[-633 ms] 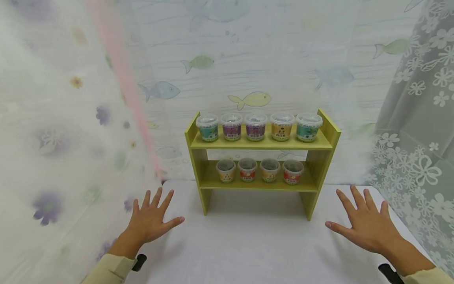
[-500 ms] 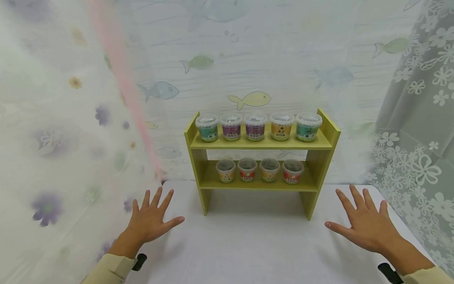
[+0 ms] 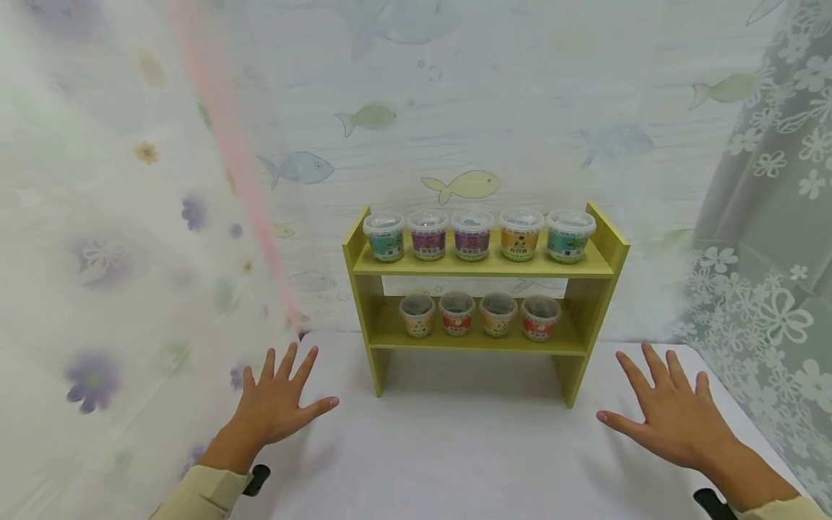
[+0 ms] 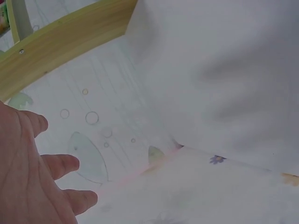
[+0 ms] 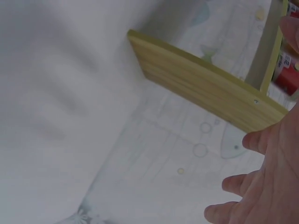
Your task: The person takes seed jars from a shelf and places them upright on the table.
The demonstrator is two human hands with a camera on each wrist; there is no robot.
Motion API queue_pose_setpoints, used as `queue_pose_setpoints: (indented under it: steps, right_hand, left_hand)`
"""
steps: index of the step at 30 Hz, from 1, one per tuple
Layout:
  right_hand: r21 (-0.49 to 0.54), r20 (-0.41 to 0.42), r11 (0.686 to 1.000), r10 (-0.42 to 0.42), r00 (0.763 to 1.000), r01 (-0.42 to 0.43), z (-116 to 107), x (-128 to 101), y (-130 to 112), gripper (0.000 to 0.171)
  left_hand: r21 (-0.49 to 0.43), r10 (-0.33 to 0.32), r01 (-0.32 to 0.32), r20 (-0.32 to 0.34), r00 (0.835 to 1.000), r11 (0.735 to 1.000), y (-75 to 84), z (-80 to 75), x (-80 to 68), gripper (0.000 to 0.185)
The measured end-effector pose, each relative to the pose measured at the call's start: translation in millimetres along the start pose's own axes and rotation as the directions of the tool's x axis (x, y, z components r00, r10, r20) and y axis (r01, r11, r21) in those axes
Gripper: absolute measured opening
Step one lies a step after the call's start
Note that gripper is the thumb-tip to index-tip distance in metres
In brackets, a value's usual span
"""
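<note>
Plastic cups point(image 3: 471, 243), beyond the spread fingers point(image 3: 304, 367) of left hand point(image 3: 271, 409) and right hand point(image 3: 676, 419), look light, probably squeezable: grip their sides gently!

Prob. a small indoor nook screened w/ hangings; home or studio, can't tell. Signs: white sheet w/ pastel fish print point(image 3: 390, 162) at back, white sheet w/ blurry purple flowers point(image 3: 143, 303) on L, sheer white floral lace point(image 3: 783, 318) on R, all close round a smooth white table point(image 3: 468, 462) bearing a yellow-green wooden 2-tier shelf point(image 3: 591, 310) w/ small round labelled plastic tubs point(image 3: 472, 244) in 2 rows.
</note>
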State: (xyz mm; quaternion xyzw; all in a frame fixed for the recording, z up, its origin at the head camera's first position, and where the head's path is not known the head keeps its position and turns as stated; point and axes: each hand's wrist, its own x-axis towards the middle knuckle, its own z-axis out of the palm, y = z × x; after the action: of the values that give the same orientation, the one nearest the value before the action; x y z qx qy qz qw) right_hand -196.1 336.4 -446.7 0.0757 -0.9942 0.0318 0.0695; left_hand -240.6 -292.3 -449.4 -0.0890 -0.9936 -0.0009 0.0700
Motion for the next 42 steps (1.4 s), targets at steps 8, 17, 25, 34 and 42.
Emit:
queue_pose_setpoints:
  steps: [8, 17, 25, 34, 42]
  right_hand:
    - [-0.022, -0.035, 1.0, -0.014, 0.999, 0.014, -6.7, 6.6, -3.9, 0.11]
    - [-0.001, -0.083, 0.999, -0.046, 0.995, 0.046, -30.0, 23.3, -12.2, 0.109]
    - [0.003, -0.178, 0.998, -0.063, 0.982, 0.064, -56.8, 37.1, -14.2, 0.106]
    - [-0.003, -0.246, 0.998, -0.065, 0.967, 0.066, -92.3, 57.1, -18.6, 0.11]
    - [0.001, -0.302, 0.997, -0.069, 0.951, 0.072, -116.8, 66.9, -18.0, 0.112]
  left_hand:
    - [-0.031, 0.002, -0.003, -0.013, 1.0, 1.0, 5.6, -12.0, 4.0, 0.107]
    - [-0.053, 0.014, -0.019, -0.094, 0.995, 0.998, 0.9, -35.4, 11.9, 0.107]
    - [-0.039, 0.072, -0.085, -0.257, 0.964, 0.996, 13.2, -68.1, 35.8, 0.106]
    - [-0.013, 0.126, -0.142, -0.391, 0.912, 0.99, 32.7, -98.2, 60.7, 0.109]
    - [0.038, 0.18, -0.184, -0.46, 0.869, 0.982, 46.1, -121.8, 75.4, 0.109]
